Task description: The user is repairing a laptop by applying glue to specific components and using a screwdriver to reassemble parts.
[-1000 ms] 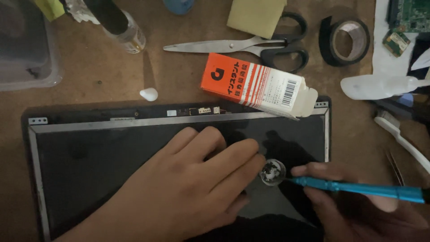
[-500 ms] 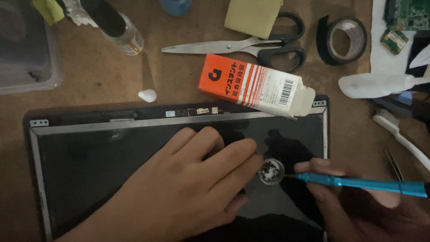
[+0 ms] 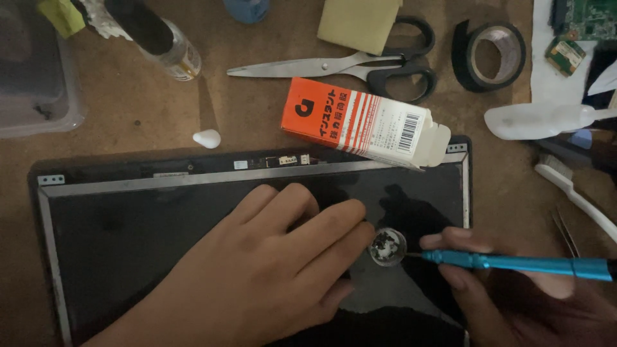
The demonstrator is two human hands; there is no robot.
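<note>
Head view, looking straight down: I see my left hand (image 3: 257,270) lying flat on the dark screen panel (image 3: 128,231), palm down, fingers together and stretched out, gripping nothing. Just past its fingertips (image 3: 360,215) sits a small round dish (image 3: 387,247) with tiny dark and pale bits in it, resting on the panel glass; the nearest fingertip is right beside its rim, though I cannot tell whether it touches.

My right hand (image 3: 514,295) comes in from the lower right, fingers closed around a blue screwdriver (image 3: 514,263). The tool lies nearly level, its thin tip reaching the dish from the side opposite my left fingertips.

Beyond the left fingertips, across the panel's top edge, an orange-and-white glue box (image 3: 360,122) lies tilted with one corner overlapping the panel frame. Farther out are black-handled scissors (image 3: 347,64), a yellow pad (image 3: 360,22) partly over their handles, and a roll of black tape (image 3: 491,54). A small white cap (image 3: 207,138) lies on the brown table (image 3: 128,122) just above the panel. Past the right hand's knuckles are a white toothbrush (image 3: 572,196) and a white squeeze bottle (image 3: 540,121).
</note>
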